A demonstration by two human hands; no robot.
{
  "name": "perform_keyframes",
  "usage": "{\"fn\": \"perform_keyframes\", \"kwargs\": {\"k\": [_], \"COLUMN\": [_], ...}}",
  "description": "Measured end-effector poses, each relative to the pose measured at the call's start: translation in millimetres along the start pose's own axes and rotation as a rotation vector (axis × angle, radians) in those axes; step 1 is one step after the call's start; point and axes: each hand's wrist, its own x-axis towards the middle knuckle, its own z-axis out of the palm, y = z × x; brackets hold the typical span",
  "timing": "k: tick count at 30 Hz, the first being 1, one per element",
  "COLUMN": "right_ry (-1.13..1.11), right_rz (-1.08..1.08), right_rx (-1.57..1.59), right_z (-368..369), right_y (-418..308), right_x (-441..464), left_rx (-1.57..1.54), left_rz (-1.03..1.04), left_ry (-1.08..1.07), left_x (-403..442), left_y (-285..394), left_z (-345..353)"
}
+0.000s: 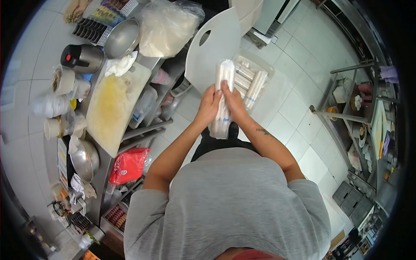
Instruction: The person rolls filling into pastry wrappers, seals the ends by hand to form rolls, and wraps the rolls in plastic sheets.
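Both hands are closed round a long, narrow package (224, 71) of white contents in clear plastic, with a blue band near its lower end. My left hand (209, 105) grips its left side and my right hand (234, 103) its right side, thumbs on top. I cannot make out exactly what the wrapping contains. Just beyond my right hand, a translucent plastic tub (266, 69) on the floor holds several similar wrapped packages (256, 89). A large white plastic piece (212, 54) with an oval handle hole stands upright beyond my left hand.
To the left, a steel worktable bears a yellow-stained cutting board (115, 104), metal bowls (122, 39) and a thermal jug (82, 57). A red plastic bag (129, 166) sits on its lower shelf. Metal shelving (346, 117) stands to the right over the tiled floor (299, 99).
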Motion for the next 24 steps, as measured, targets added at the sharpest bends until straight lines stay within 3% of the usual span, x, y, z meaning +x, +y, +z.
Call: {"fn": "perform_keyframes", "kwargs": {"k": [3, 7, 10, 13, 16, 20, 23, 24], "right_ry": [-0.067, -0.030, 0.042, 0.031, -0.063, -0.462, -0.673, -0.834], "right_rz": [0.026, -0.040, -0.052, -0.009, 0.053, -0.124, -0.088, -0.057], "right_rx": [0.096, 0.172, 0.132, 0.127, 0.081, 0.091, 0.138, 0.104], "right_z": [2, 17, 25, 21, 29, 58, 96, 110], "right_y": [-8, -10, -8, -3, -19, -38, -64, -77], "right_x": [6, 13, 19, 26, 15, 21, 39, 49], "left_rx": [-0.042, -0.122, -0.499, -0.432, -0.146, -0.039, 0.367, 0.513], "left_rz": [-0.136, -0.141, -0.441, -0.351, -0.287, -0.167, -0.092, -0.011], "left_ry": [-0.047, -0.052, -0.154, -0.319, -0.320, -0.108, -0.019, 0.038], "left_x": [6, 16, 7, 3, -3, -18, -37, -45], "left_y": [13, -5, 19, -2, 7, 40, 68, 75], "left_z": [-7, -19, -26, -31, -50, -106, -171, -192]}}
